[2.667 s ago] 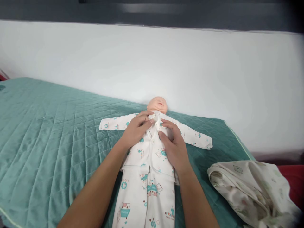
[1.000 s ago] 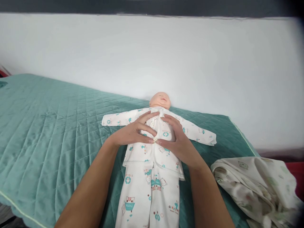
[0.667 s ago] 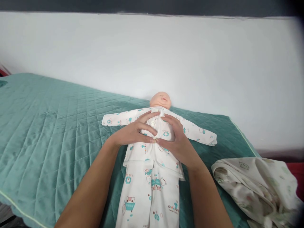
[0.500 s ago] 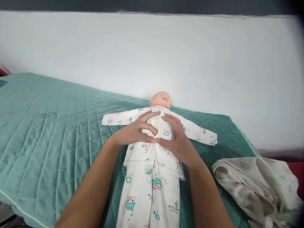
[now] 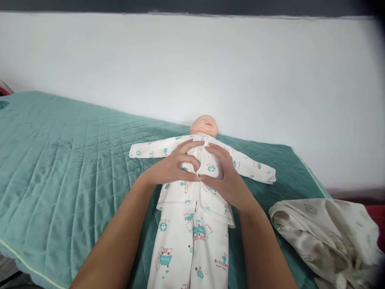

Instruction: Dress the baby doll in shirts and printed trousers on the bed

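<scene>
A baby doll (image 5: 204, 124) lies on its back on a teal quilted mat (image 5: 66, 160), its head toward the white wall. It wears a white printed shirt (image 5: 156, 149) with sleeves spread out and matching trousers (image 5: 189, 249). My left hand (image 5: 173, 167) and my right hand (image 5: 224, 176) rest on the doll's chest. The thumbs and fingers of both pinch the shirt's front edges together at a button near the middle of the placket.
A crumpled cream printed cloth (image 5: 325, 235) lies at the mat's right end. The white wall (image 5: 240, 80) runs just behind the doll's head. The mat's near edge (image 5: 27, 267) drops off at lower left. Something red (image 5: 374, 214) shows at far right.
Both hands came down from the doll's collar to the middle of its chest. Over the last second they stay pinched at the same button, with only small finger movement.
</scene>
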Demonstrator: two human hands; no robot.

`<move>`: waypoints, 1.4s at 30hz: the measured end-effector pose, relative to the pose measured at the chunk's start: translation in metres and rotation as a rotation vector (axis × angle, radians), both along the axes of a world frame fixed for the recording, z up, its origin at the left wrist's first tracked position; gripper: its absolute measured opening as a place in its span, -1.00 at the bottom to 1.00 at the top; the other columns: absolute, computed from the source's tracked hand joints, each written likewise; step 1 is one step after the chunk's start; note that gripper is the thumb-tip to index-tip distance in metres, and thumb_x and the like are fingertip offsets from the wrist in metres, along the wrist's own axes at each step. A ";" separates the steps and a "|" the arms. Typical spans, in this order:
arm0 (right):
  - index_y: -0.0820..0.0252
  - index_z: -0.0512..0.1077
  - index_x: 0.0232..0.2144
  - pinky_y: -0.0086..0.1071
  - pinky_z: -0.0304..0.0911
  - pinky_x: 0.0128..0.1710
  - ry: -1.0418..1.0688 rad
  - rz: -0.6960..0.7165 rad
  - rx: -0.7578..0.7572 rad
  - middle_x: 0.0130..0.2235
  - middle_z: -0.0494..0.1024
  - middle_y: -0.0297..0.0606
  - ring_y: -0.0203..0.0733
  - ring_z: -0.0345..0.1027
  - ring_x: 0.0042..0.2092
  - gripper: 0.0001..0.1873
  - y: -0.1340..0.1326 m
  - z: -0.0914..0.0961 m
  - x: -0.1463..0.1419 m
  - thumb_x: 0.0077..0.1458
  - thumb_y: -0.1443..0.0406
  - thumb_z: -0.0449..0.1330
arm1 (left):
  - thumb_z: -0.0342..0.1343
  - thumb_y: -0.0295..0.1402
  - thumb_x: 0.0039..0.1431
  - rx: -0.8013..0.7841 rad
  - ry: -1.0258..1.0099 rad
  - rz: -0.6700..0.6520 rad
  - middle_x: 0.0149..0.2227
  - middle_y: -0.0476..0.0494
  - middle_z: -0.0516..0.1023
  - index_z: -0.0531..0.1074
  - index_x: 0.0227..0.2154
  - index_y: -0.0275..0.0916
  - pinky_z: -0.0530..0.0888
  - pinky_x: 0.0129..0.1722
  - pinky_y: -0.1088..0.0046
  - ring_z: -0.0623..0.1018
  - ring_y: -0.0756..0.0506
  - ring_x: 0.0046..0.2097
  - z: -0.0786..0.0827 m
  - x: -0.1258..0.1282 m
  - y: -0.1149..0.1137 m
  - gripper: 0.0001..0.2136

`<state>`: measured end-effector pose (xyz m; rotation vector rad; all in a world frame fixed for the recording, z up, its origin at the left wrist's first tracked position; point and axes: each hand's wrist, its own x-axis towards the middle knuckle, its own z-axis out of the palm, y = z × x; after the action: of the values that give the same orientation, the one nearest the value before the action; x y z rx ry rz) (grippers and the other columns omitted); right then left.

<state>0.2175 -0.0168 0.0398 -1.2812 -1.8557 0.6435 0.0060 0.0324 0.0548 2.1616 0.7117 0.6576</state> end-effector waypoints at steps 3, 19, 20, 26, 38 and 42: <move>-0.21 0.19 0.17 -0.03 -0.09 0.34 0.016 0.033 0.002 0.33 0.05 -0.39 -0.05 -0.16 0.38 -0.36 0.000 0.000 0.002 0.06 0.21 0.28 | 0.22 -0.17 0.12 0.012 -0.007 0.005 0.38 0.06 0.02 0.45 -0.41 -0.16 0.01 0.37 0.11 -0.13 -0.23 0.42 0.000 0.001 -0.001 -0.82; 0.02 0.39 -0.34 -0.03 -0.10 0.30 0.103 0.024 0.040 0.27 0.21 -0.36 -0.07 -0.05 0.34 -0.89 -0.006 0.010 -0.007 0.06 0.34 0.23 | 0.28 -0.23 0.05 -0.083 -0.085 -0.028 0.38 0.04 0.04 0.50 -0.39 -0.15 0.05 0.34 0.11 -0.07 -0.24 0.41 0.000 -0.003 0.001 -0.86; 0.04 0.39 -0.36 -0.05 -0.08 0.29 0.187 0.035 0.018 0.26 0.23 -0.36 -0.07 -0.02 0.33 -0.89 -0.006 0.010 -0.006 0.05 0.36 0.24 | 0.30 -0.24 0.03 -0.111 -0.117 -0.030 0.37 0.02 0.07 0.50 -0.40 -0.16 0.05 0.33 0.11 -0.04 -0.25 0.41 0.000 -0.004 0.002 -0.86; 0.10 0.33 -0.41 -0.31 0.30 -0.03 1.026 -0.319 0.015 0.06 0.46 -0.34 -0.17 0.32 0.12 -0.86 0.002 0.005 0.019 -0.07 0.39 0.20 | 0.25 -0.24 0.04 -0.401 -0.756 0.328 0.17 -0.12 0.40 0.38 -0.47 -0.21 0.35 0.12 0.19 0.39 -0.24 0.19 -0.010 -0.014 0.013 -0.81; 0.14 0.47 -0.21 -0.17 0.29 -0.12 0.200 -0.645 -0.107 -0.18 0.55 -0.20 -0.09 0.40 -0.19 -0.61 0.020 -0.022 0.026 -0.06 0.05 0.26 | 0.13 -0.14 0.11 -0.098 0.026 0.874 -0.34 -0.03 0.56 0.45 -0.39 -0.17 0.36 -0.26 0.40 0.50 -0.09 -0.27 -0.028 -0.006 0.025 -0.80; 0.14 0.49 -0.32 -0.23 0.27 -0.23 0.106 -0.776 -0.102 -0.33 0.55 -0.25 -0.14 0.38 -0.33 -0.74 0.018 -0.017 0.043 -0.02 0.11 0.21 | 0.02 -0.17 0.22 0.050 0.215 1.156 -0.25 -0.07 0.58 0.46 -0.28 -0.11 0.35 -0.25 0.33 0.52 -0.17 -0.21 -0.032 -0.021 0.030 -0.81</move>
<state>0.2601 0.0013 0.0228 -1.8331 -1.1050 0.3662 -0.0147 0.0626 0.0233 1.7078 2.1107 0.9915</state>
